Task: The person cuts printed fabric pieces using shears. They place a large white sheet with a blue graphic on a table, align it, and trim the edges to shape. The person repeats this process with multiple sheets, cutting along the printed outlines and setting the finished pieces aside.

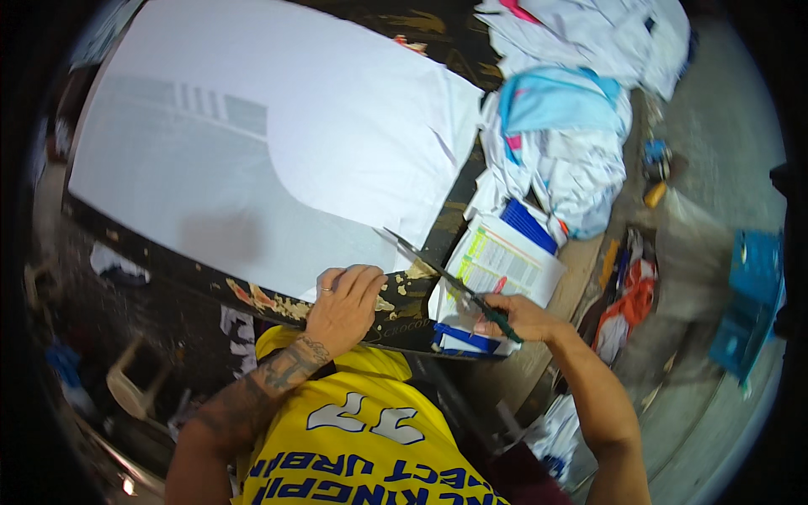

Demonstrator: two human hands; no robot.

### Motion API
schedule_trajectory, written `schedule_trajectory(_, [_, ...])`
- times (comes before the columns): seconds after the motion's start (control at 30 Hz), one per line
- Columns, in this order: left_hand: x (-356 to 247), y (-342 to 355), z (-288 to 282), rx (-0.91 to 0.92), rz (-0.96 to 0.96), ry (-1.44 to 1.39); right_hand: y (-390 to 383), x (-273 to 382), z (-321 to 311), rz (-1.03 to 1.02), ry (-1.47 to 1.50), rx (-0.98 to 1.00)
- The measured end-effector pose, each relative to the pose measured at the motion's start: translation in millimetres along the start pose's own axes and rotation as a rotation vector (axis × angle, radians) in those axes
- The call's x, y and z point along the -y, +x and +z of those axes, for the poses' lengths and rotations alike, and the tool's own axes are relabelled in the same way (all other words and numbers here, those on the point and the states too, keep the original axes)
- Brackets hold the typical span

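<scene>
My right hand (523, 320) grips long scissors (459, 286) by their dark green handles. Their dark blade slants up and left, its tip over the near right part of a large white cloth (362, 109) spread on the table. A light grey area (168, 168) with a curved edge shows across the cloth's left and near part. My left hand (343, 303), wearing a ring, lies with its fingers laid down on the cloth's near edge; its thumb is hidden. Whether the blades are apart is hard to make out.
Beneath the scissors are printed papers (513, 261) and a blue item (528, 225). Heaped white and light blue cloths (560, 126) fill the table's far right. A blue plastic crate (749, 295) stands on the floor at right, a beige stool (135, 379) at left. The dark table edge (194, 273) is peeling.
</scene>
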State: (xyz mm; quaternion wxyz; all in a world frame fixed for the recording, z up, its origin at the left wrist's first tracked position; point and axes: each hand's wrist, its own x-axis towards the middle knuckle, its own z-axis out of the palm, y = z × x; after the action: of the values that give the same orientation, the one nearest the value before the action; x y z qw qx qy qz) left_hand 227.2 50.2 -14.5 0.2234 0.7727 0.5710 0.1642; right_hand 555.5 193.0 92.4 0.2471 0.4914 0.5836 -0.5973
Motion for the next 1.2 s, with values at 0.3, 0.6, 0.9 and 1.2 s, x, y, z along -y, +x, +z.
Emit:
schedule_trajectory(0.3, [-0.1,-2.0,20.8,-0.094,0.016,0.158,55.6,50.2,-75.8,-0.200,-0.498,0.118])
schedule_trajectory(0.6, [-0.1,-2.8,21.0,-0.103,0.009,0.154,62.2,39.7,-73.8,-0.199,-0.460,0.120])
schedule_trajectory(0.9, [-0.8,-1.9,15.7,-0.094,0.002,0.152,61.7,59.6,-67.2,-0.009,-0.426,0.188])
schedule_trajectory(1.2, [2.1,-3.1,18.5,-0.155,0.027,0.098,78.2,71.1,-47.4,-0.013,-0.392,0.123])
